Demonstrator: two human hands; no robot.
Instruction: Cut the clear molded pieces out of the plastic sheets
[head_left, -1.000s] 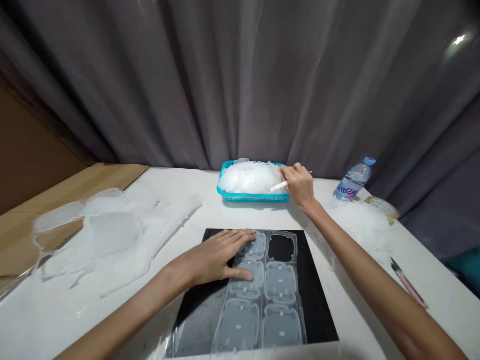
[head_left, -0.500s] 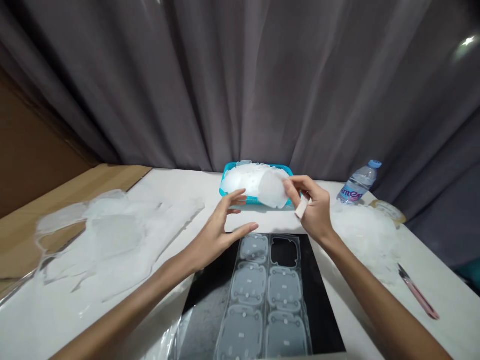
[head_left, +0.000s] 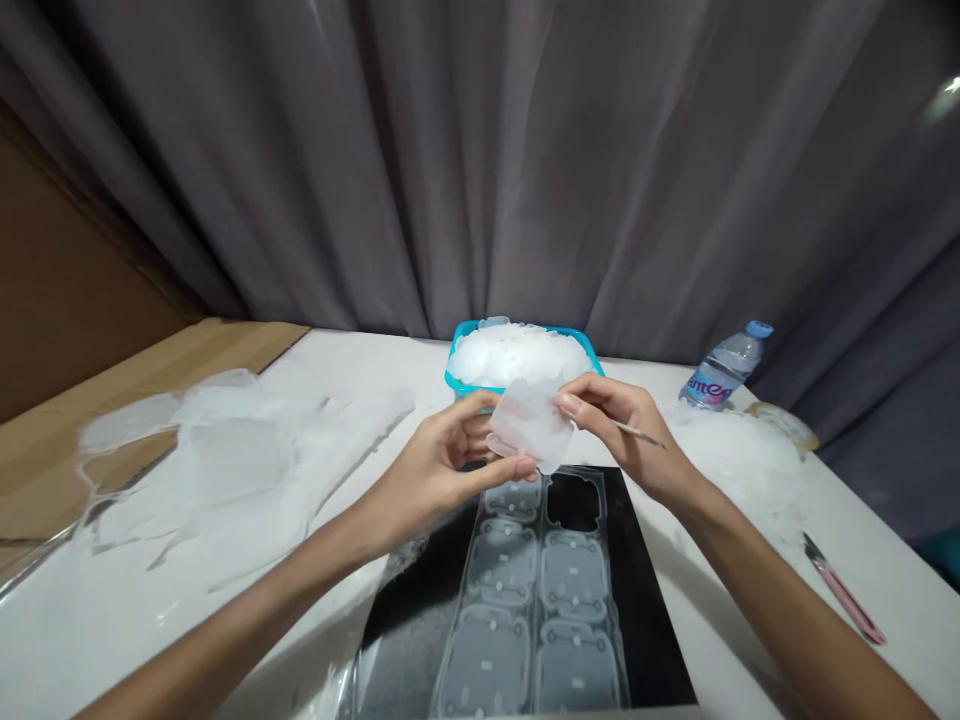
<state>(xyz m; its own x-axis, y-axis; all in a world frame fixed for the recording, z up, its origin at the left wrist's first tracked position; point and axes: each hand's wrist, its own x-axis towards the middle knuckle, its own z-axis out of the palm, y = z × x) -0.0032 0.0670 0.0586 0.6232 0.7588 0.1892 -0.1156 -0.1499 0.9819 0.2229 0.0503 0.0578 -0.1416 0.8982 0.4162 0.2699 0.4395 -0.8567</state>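
A thin translucent plastic piece with rounded corners is held up between both hands. My left hand grips its left and lower edge between thumb and fingers. At its upper right edge, my right hand pinches it, with a thin, flat, light-coloured tool also tucked in the fingers. Below lies a black board bearing a translucent molded sheet of several rounded-square shapes. One cell at the sheet's top right is an open cut-out showing black.
Behind the hands, a blue basket is heaped with translucent pieces. Plastic scraps cover the left side, and another pile lies right. A water bottle, a tape roll and a pink-handled cutter are on the right.
The plastic piece has come from in front of the basket down toward me. My left hand, open before, has closed on its edge. My right hand has turned, still holding it.
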